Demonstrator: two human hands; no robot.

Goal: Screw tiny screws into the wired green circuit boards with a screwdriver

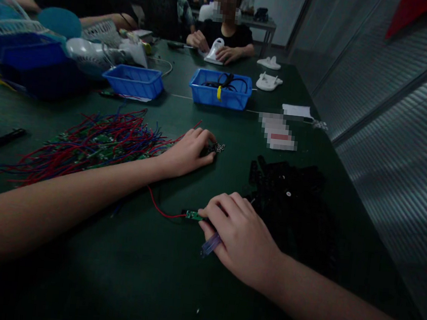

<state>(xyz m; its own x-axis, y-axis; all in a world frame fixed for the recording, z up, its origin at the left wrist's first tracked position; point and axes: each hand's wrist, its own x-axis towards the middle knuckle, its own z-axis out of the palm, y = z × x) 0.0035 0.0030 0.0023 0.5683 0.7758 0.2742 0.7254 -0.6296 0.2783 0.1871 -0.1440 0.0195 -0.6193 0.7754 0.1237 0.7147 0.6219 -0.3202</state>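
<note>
My left hand (191, 152) reaches over the table, thumb and fingers bent around the near side of a small pile of screws (219, 148); whether it pinches one is hidden. My right hand (235, 228) grips a small green circuit board (193, 215) with a red wire (165, 215) running off to the left. A translucent purple tool handle (210, 245) sticks out beneath the same hand. Left of my left hand lies a heap of boards with red and blue wires (112, 139). Many black plastic parts (300, 205) are piled right of my right hand.
Two blue bins (133, 81) (219, 92) stand farther back on the green table (139, 284), the right one holding black cable. A printed card (278, 132) and white plastic parts (269, 82) lie at right. Across the table a person (226, 34) handles a white part.
</note>
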